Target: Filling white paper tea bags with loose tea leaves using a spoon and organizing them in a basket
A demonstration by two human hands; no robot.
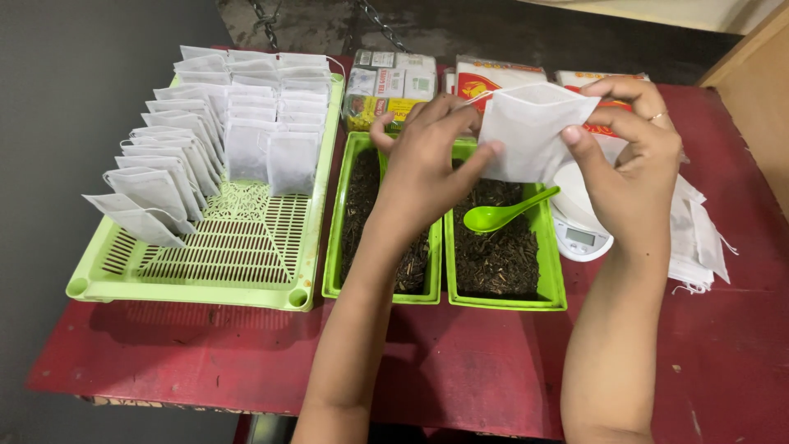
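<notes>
- Overhead, both hands hold one white paper pouch (530, 131) above two green trays of dark loose tea (497, 259).
- Left hand (423, 156) pinches the pouch's left edge; right hand (633, 164) grips its right side.
- Green spoon (503, 214) lies in the right tray.
- Slotted green basket (222, 247) holds rows of pouches.
- Red table (460, 362), worn; dark floor beyond.

Red table (493, 362) — slotted green tray (205, 284), two green trays (444, 300), white scale (579, 234), paper bags (699, 238)
</notes>
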